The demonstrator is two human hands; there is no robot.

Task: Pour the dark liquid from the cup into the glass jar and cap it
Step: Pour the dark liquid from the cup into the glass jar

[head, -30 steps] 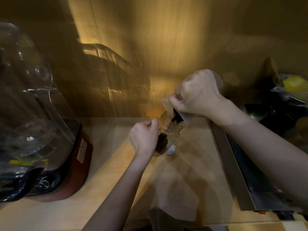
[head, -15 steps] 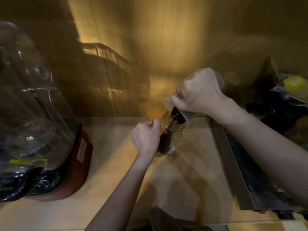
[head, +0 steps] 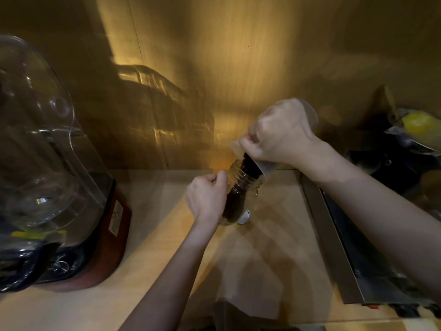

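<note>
Light wooden countertop [head: 152,271] against a brown wall | left hand [head: 206,198] clasps the clear threaded glass jar [head: 241,194] — part-full of dark liquid, standing mid-counter | right hand [head: 281,134] grips the translucent plastic cup [head: 260,163] — tilted, rim at jar mouth, dark liquid at its lip
</note>
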